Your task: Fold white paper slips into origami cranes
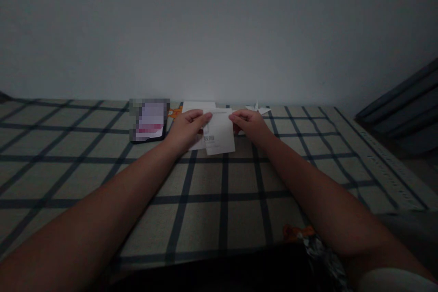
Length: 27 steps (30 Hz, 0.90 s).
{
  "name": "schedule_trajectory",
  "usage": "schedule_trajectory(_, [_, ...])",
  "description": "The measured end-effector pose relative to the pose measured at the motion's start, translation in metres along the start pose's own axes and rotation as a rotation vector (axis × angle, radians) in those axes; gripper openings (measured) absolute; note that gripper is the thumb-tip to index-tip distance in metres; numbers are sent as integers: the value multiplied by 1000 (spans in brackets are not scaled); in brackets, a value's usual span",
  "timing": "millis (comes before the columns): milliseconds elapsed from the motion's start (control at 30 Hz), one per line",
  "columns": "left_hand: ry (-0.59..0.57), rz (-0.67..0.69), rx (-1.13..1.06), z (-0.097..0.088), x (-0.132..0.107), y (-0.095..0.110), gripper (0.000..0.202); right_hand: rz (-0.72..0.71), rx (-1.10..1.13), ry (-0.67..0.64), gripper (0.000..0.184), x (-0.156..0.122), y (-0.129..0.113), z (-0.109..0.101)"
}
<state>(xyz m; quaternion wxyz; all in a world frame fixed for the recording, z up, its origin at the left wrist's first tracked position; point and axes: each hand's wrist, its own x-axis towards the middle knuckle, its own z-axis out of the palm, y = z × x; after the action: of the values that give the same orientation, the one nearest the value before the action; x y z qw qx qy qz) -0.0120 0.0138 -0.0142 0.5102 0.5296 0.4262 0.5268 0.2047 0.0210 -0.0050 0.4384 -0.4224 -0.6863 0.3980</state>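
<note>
A white sheet of paper [221, 134] with faint print is held up over the checked cloth, folded along its top edge. My left hand [187, 128] pinches its upper left part, fingers closed on the fold. My right hand [250, 124] pinches the upper right corner in the same way. Both forearms stretch forward from the near edge. Behind the held sheet lies another white paper [198, 106] flat on the cloth.
A checked cloth [219, 182] with dark lines covers the surface up to a plain wall. A dark-edged device with a blurred screen [149, 119] lies left of my hands. A small folded paper figure [259, 109] sits behind my right hand. An orange crumpled wrapper [301, 233] lies near my right forearm.
</note>
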Motion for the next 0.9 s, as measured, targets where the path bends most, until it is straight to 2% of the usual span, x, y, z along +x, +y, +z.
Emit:
schedule_trajectory(100, [32,-1,-48,0,3,0,32,5,-4,1,31,0,-1,0])
schedule_trajectory(300, [76,54,31,-3,3,-2,37,19,9,-13,30,1,-1,1])
schedule_trajectory(567, [93,39,13,-5,4,-3,37,2,-10,-19,27,1,1,0])
schedule_trajectory(767, [84,41,37,-3,2,2,35,8,1,13,26,2,2,1])
schedule_trajectory(900, [17,-31,78,4,-5,10,23,22,-2,80,26,3,3,0])
